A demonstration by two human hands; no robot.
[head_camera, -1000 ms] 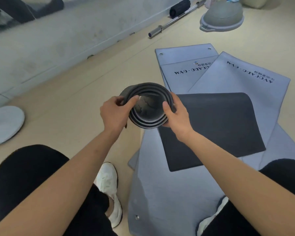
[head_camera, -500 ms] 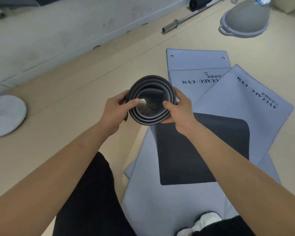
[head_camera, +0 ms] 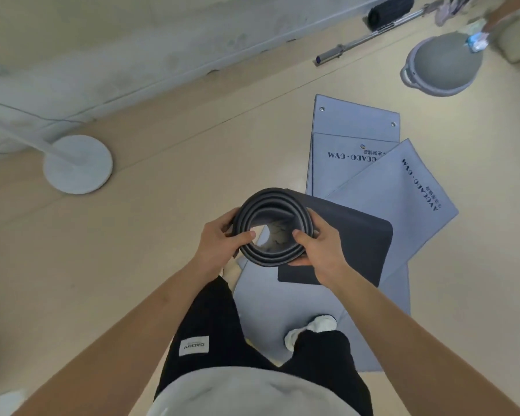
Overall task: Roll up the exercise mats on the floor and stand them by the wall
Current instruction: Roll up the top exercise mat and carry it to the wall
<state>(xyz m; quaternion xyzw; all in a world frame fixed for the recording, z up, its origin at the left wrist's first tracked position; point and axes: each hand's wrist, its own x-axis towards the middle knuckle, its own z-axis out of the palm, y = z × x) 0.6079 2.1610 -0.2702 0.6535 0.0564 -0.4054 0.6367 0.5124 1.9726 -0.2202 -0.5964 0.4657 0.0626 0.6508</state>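
Note:
A dark grey mat roll (head_camera: pixel 270 205) stands on end in front of me, seen down its open core, its loose tail (head_camera: pixel 354 244) still flat on the floor to the right. My left hand (head_camera: pixel 219 241) grips the roll's left side, thumb over the rim. My right hand (head_camera: pixel 318 250) grips its right side the same way. Under and beyond the tail lie three flat light grey mats: one printed (head_camera: pixel 403 193), one with eyelets (head_camera: pixel 354 124), one under my feet (head_camera: pixel 267 307). The pale wall (head_camera: pixel 132 40) runs along the top left.
A white round stand base (head_camera: pixel 78 164) sits on the floor at the left near the wall. A barbell (head_camera: pixel 370 37) lies along the wall at the top right. A grey balance dome (head_camera: pixel 442 66) sits at the far right. My white shoe (head_camera: pixel 318 325) rests on the near mat.
I have risen from a crouch to standing, so the view is higher. The roll has come up with both hands and more of the dark mat is wound on; the flat tail is shorter.

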